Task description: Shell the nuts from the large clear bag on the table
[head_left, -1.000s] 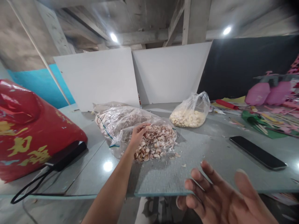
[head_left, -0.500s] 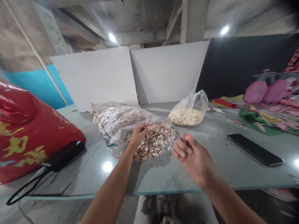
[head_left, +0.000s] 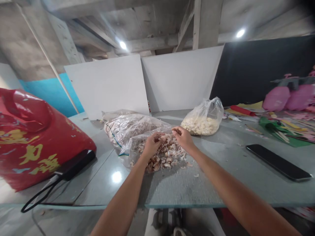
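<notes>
A clear plastic bag (head_left: pixel 137 126) lies on its side on the grey table, its mouth spread toward me. Garlic cloves (head_left: pixel 159 162) and loose papery skins (head_left: pixel 172 144) fill the opening. My left hand (head_left: pixel 153 144) is over the left part of the skins, fingers curled together; what they hold is too small to name. At the back right of the pile is my right hand (head_left: pixel 182 138), its fingers bent and pinched, their tips partly hidden. Behind it stands a clear bag of pale peeled cloves (head_left: pixel 201 125).
On the left are a red bag (head_left: pixel 41 137) and a black power bank (head_left: pixel 77 164) with a cable. A black phone (head_left: pixel 278 162) lies to the right. Farther back are green film (head_left: pixel 270 126), sticks and pink bottles (head_left: pixel 277 98). White boards (head_left: pixel 108 87) stand behind.
My right hand has moved left and away from me, from beside the pile to its back edge. My left hand stays over the skins. The view has shifted slightly.
</notes>
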`<act>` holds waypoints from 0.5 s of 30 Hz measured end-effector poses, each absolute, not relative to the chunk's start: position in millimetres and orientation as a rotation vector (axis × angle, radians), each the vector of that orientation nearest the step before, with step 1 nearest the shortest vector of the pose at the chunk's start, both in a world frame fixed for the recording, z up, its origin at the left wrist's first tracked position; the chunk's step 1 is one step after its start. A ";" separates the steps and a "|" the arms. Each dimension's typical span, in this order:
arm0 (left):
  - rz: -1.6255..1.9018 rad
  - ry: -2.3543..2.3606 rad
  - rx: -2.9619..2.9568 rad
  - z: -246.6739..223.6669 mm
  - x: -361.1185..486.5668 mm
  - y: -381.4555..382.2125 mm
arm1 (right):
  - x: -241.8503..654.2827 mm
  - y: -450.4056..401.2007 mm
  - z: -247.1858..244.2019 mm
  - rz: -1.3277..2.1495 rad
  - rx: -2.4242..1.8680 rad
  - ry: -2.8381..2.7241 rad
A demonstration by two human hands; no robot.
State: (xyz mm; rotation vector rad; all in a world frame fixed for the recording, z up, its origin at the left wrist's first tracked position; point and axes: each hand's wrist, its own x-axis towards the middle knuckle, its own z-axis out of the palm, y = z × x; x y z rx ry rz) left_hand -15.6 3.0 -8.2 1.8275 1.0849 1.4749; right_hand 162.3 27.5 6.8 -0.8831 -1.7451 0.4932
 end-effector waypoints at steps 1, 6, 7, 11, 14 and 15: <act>1.471 1.090 1.835 -7.7 -15.5 2.6 | 162.6 25.6 3.8 0.505 -0.875 -1.766; 1.435 1.086 1.858 -8.1 -15.6 3.5 | 160.8 11.7 -2.6 0.591 -0.786 -1.891; 1.436 1.099 1.867 -8.5 -15.8 4.0 | 160.2 9.6 -2.4 0.594 -0.792 -1.894; 1.434 1.168 1.952 -8.2 -16.9 4.9 | 158.2 6.6 -0.6 0.574 -0.796 -1.865; 1.417 1.236 2.042 -6.6 -16.4 3.4 | 157.5 7.4 0.3 0.579 -0.778 -1.902; 1.418 1.251 2.050 -6.1 -15.8 2.6 | 157.3 7.9 0.2 0.573 -0.788 -1.907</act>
